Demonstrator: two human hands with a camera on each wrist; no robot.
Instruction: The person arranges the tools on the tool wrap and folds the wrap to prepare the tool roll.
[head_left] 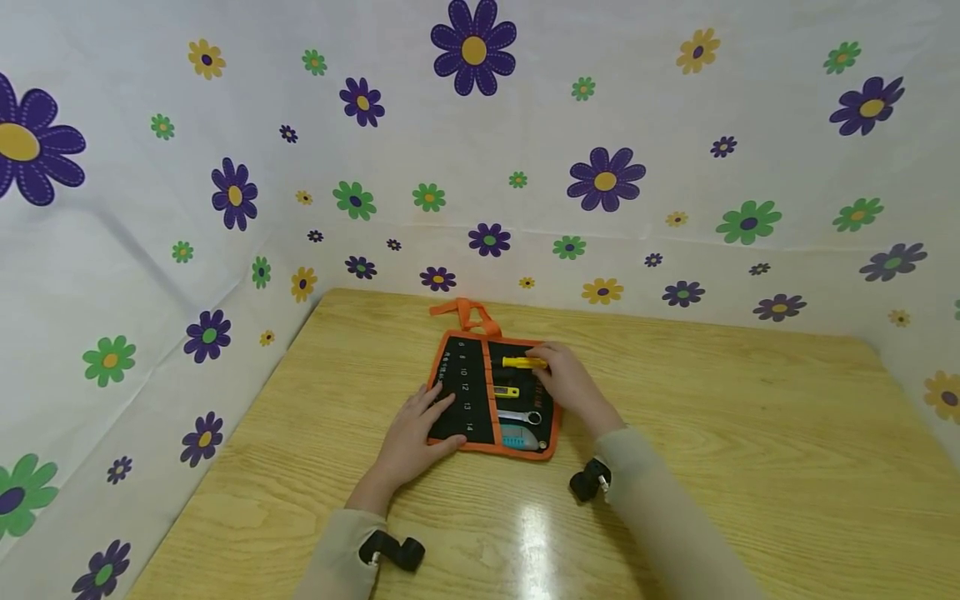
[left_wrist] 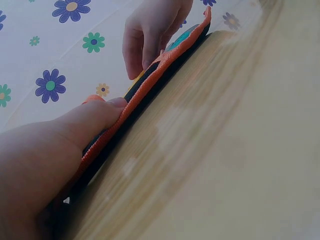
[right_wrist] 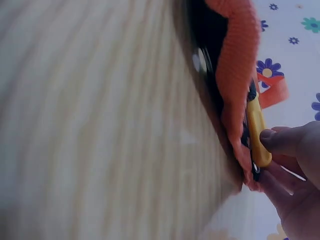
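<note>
A black tool pouch with orange trim [head_left: 468, 392] lies unrolled on the table. My left hand [head_left: 416, 437] rests on its left part, fingers spread over the printed size numbers; the thumb [left_wrist: 107, 112] lies along the orange edge. At the pouch's upper right, my right hand [head_left: 573, 383] pinches the yellow handle of a screwdriver [right_wrist: 257, 132] between thumb and fingers. The front part of that tool runs under the pouch's orange band. Below it sit a yellow tool with a small window [head_left: 507, 392], a ring-ended wrench [head_left: 521, 417] and a teal-handled tool [head_left: 517, 437].
An orange tie strap [head_left: 468, 315] trails from the pouch's far edge. The light wood table [head_left: 735, 433] reaches out on both sides. White sheeting with printed flowers [head_left: 645, 108] stands behind and to the left. Each wrist carries a small black camera [head_left: 588, 481].
</note>
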